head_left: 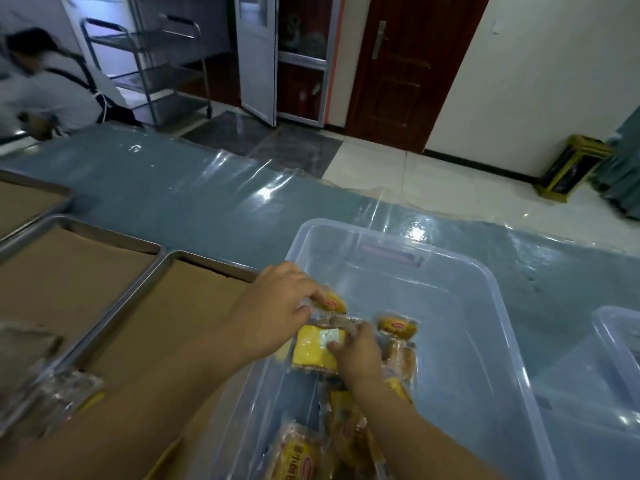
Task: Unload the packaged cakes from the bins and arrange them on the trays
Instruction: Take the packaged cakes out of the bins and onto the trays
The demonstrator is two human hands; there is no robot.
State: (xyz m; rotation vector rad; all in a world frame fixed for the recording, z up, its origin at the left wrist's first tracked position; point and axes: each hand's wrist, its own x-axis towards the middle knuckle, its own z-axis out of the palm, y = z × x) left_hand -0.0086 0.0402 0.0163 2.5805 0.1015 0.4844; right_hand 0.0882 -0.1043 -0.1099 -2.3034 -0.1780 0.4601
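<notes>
L hand (277, 308) reaches over the rim of the clear plastic bin (467, 306), which sits on the tabletop (207, 202) (blue-grey cloth under a clear sheet). Its fingers (311, 294) pinch the end of a small yellow-and-clear packaged cake (334, 302) at the bin's left side. R hand (358, 355) is inside the bin too. Its fingers (337, 346) are curled on the edge of a yellow packaged cake w/ white label (315, 348), which lies between the two hands. More packaged cakes (398, 341) lie loose in the bin, right of R hand & toward the near end. Just left of the bin is a metal tray lined w/ brown paper (194, 306), w/ two more such trays (69, 268) beyond it. Blurry clear pkgs (59, 393) rest at near left. A second clear bin (616, 341) is at far right. Another person (45, 84) is at top left, across the tabletop.
</notes>
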